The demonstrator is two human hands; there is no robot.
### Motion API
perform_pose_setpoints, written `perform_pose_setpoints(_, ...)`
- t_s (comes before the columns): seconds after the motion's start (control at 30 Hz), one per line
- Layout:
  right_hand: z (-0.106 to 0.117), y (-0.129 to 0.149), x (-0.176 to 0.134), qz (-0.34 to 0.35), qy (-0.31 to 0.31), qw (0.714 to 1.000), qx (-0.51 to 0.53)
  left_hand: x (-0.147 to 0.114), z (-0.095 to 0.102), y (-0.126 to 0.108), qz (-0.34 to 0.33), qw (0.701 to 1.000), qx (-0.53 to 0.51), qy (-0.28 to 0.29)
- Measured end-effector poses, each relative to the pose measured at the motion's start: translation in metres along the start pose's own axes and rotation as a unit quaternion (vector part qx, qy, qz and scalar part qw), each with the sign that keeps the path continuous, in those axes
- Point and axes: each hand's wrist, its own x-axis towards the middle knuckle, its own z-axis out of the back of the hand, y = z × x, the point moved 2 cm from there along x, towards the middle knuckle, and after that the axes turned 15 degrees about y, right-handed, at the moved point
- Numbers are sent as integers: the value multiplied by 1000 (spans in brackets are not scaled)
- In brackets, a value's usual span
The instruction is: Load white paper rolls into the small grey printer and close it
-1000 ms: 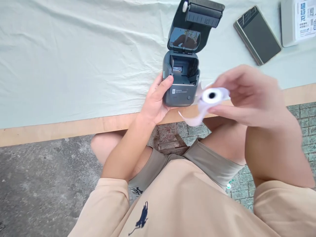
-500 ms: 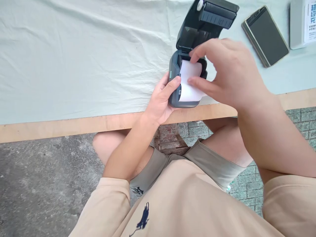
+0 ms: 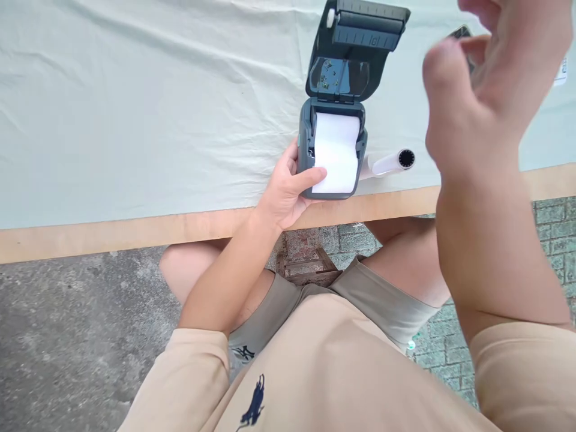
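My left hand point(image 3: 288, 186) holds a dark portable printer point(image 3: 306, 129) near the table's front edge, its thumb lying on the white paper point(image 3: 336, 147) inside. The printer's lid point(image 3: 382, 66) stands swung up, with a roller and a clear window on it. Away from the printer, at the upper right, my right hand point(image 3: 490, 78) is raised and blurred. Its thumb and fingers are bent but apart, with nothing visible between them; part of the hand is cut off by the frame. Beside the printer lies a white cylinder point(image 3: 384, 164) with a black round end.
A pale cloth point(image 3: 148, 120) covers the table, whose bare wooden edge point(image 3: 126, 234) runs along the front. Behind my right hand, a phone point(image 3: 459, 32) shows only at a corner, and a white box point(image 3: 561, 73) is mostly hidden.
My right hand has left the paper and moved up and right, covering most of the phone. The paper now lies flatter in the printer. The white cylinder has come into view.
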Motion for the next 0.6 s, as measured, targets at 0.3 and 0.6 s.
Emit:
perform_pose_setpoints(0.3, -14, -32, 22, -151, 184, 955, 175, 1, -2, -2, 8, 1000, -7, -13)
perform_pose_setpoints(0.6, -24, -53, 34, -159, 476, 838, 214, -1, -3, 0, -11, 1000, -3, 13)
